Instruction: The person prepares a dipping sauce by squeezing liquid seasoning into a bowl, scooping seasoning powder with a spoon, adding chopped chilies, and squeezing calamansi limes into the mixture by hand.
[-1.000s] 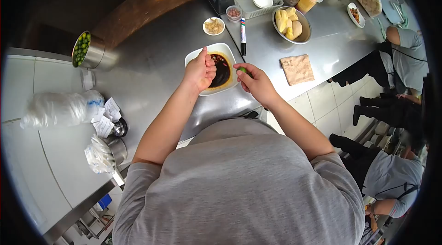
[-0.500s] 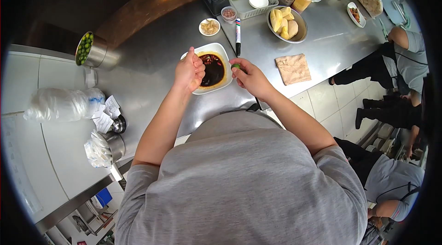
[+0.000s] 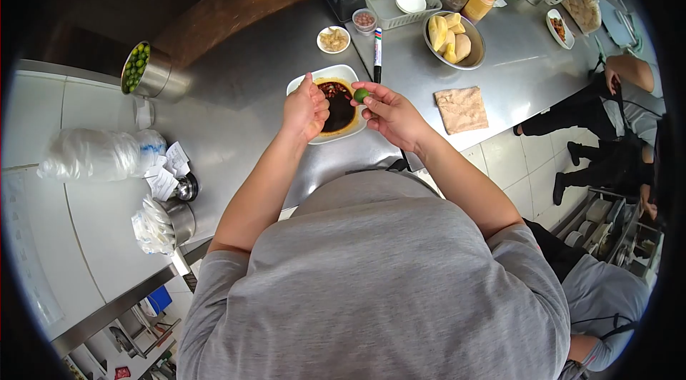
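Note:
A white squarish bowl (image 3: 341,71) of dark brown sauce (image 3: 339,114), with chopped red and pale bits in it, sits on the steel counter in front of me. My left hand (image 3: 305,110) is closed over the bowl's left side, thumb up and fingers curled; whatever it may hold is hidden. At the bowl's right edge, my right hand (image 3: 393,118) pinches a small green lime (image 3: 361,95) between thumb and fingers. A metal pot (image 3: 158,74) with several similar limes stands tilted in view at the far left.
Behind the bowl are a small dish (image 3: 333,40), a lidded cup (image 3: 364,21) and a marker (image 3: 377,55). To the right are a metal bowl of pale yellow pieces (image 3: 479,51) and a folded cloth (image 3: 461,110). Other people (image 3: 632,94) stand at the right.
My right hand has turned and opened its fingers somewhat, bringing the lime up into clearer view over the bowl's edge. My left hand stays closed. The whole view has shifted slightly.

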Available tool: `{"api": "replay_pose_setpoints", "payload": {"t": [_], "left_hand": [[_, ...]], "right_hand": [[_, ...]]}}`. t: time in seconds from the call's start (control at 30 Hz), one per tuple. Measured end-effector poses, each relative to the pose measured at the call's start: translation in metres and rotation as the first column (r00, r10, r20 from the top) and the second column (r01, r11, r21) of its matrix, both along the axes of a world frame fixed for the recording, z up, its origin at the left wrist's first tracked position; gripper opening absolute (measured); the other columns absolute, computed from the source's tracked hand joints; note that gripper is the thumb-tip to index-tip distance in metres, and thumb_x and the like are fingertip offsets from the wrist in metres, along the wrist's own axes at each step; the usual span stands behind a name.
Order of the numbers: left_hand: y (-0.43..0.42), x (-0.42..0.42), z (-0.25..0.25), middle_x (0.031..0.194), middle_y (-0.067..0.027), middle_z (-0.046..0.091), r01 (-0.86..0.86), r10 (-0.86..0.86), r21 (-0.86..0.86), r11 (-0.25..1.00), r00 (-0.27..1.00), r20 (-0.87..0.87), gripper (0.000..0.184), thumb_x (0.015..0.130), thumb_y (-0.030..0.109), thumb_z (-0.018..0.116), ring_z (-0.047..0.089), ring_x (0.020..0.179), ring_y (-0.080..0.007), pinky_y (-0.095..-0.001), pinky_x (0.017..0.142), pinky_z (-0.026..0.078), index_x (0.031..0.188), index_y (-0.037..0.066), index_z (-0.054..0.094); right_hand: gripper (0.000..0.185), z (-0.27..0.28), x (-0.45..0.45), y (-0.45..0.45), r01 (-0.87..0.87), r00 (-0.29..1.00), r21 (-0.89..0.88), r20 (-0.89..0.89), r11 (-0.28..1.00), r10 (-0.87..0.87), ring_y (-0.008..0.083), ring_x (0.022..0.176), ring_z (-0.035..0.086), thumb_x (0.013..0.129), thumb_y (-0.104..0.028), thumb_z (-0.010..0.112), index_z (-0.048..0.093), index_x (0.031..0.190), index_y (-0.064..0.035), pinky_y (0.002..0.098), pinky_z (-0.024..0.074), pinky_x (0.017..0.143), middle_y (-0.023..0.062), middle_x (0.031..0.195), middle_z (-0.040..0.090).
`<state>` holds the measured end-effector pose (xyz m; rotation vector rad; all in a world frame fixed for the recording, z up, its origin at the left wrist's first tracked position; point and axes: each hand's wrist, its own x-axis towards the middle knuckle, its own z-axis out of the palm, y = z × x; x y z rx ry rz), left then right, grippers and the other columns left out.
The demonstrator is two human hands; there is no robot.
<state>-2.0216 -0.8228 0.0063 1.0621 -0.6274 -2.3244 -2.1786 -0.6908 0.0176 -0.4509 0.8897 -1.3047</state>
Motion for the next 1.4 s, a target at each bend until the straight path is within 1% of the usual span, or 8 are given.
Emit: {"api": "replay_pose_setpoints", "payload": {"t": [0.33,0.4,0.53,0.6,0.73,1.03,1.23,1.4], "left_hand": [[0.000,0.007,0.003,0.069,0.0003,0.045,0.026,0.038,0.179,0.983,0.939,-0.342,0.023,0.095,0.027,0.055,0.042,0.053,-0.0062,-0.0159,0.042,0.036,0.085,0.007,0.054],[0.001,0.006,0.003,0.081,-0.0046,0.057,0.002,0.100,0.243,0.970,0.907,-0.409,0.017,0.094,0.019,0.055,0.059,0.069,-0.0119,-0.0199,0.058,0.053,0.098,0.002,0.057],[0.006,0.005,0.005,0.107,-0.0164,0.063,-0.065,0.151,0.215,0.974,0.898,-0.412,0.021,0.093,0.011,0.053,0.060,0.107,-0.0283,-0.0384,0.089,0.054,0.109,-0.002,0.056],[0.007,0.004,-0.007,0.105,-0.0140,0.062,-0.089,0.147,0.172,0.981,0.921,-0.361,0.018,0.090,0.007,0.053,0.061,0.103,-0.0256,-0.0369,0.089,0.054,0.106,-0.002,0.057],[0.021,-0.010,-0.014,0.088,-0.0074,0.059,-0.179,0.185,0.052,0.983,0.903,-0.387,0.007,0.085,0.008,0.056,0.058,0.082,-0.0165,-0.0272,0.080,0.051,0.090,0.003,0.058],[0.098,0.062,-0.009,0.072,-0.0006,0.051,-0.552,0.590,0.260,0.792,0.586,-0.555,0.028,0.091,0.033,0.059,0.051,0.067,-0.0111,-0.0264,0.064,0.048,0.075,0.010,0.053],[0.294,0.244,-0.099,0.069,0.0006,0.048,-0.852,0.884,0.380,0.360,0.182,-0.430,0.017,0.085,0.020,0.058,0.040,0.056,-0.0073,-0.0186,0.049,0.035,0.072,0.013,0.050],[0.546,0.394,-0.231,0.063,-0.0023,0.053,-0.777,0.820,0.276,-0.565,-0.567,0.081,0.016,0.088,0.013,0.051,0.051,0.056,-0.0120,-0.0242,0.052,0.044,0.073,0.008,0.054]], "right_hand": [[0.034,0.023,0.000,-0.001,-0.049,0.995,-0.096,0.087,0.994,0.058,0.0057,0.077,0.047,0.096,-0.009,0.049,0.050,0.130,-0.0119,0.0189,0.0421,0.068,0.0027,0.110,0.057],[0.034,0.023,0.001,-0.002,-0.018,1.000,-0.123,0.023,0.992,0.021,0.0057,0.076,0.047,0.095,-0.009,0.051,0.048,0.129,-0.0106,0.0191,0.0419,0.067,0.0021,0.109,0.057],[0.031,0.012,0.000,-0.004,-0.001,1.000,-0.097,-0.029,0.995,-0.002,0.0060,0.076,0.048,0.095,-0.010,0.052,0.048,0.126,-0.0090,0.0194,0.0415,0.067,0.0019,0.107,0.056],[0.028,0.004,-0.002,-0.002,0.091,0.992,0.002,-0.085,0.996,-0.090,0.0067,0.076,0.049,0.094,-0.010,0.053,0.050,0.122,-0.0071,0.0198,0.0414,0.067,0.0017,0.104,0.056],[0.029,-0.018,-0.019,-0.002,0.052,0.796,-0.045,-0.602,0.998,-0.069,0.0044,0.076,0.047,0.094,-0.013,0.052,0.051,0.124,-0.0098,0.0183,0.0414,0.064,-0.0009,0.102,0.054],[0.034,-0.041,-0.071,-0.031,-0.221,0.832,-0.049,-0.530,0.974,0.162,0.0064,0.074,0.045,0.097,-0.017,0.051,0.046,0.128,-0.0067,0.0183,0.0373,0.061,0.0065,0.112,0.057],[0.032,-0.024,-0.009,-0.025,-0.369,0.791,-0.021,-0.532,0.929,0.302,0.0076,0.072,0.048,0.095,-0.016,0.053,0.047,0.125,-0.0050,0.0188,0.0388,0.058,0.0064,0.110,0.058],[0.032,-0.022,0.081,-0.005,-0.513,0.752,-0.053,-0.508,0.857,0.419,0.0072,0.071,0.049,0.093,-0.018,0.057,0.049,0.122,-0.0071,0.0181,0.0398,0.058,0.0056,0.103,0.059]]}}
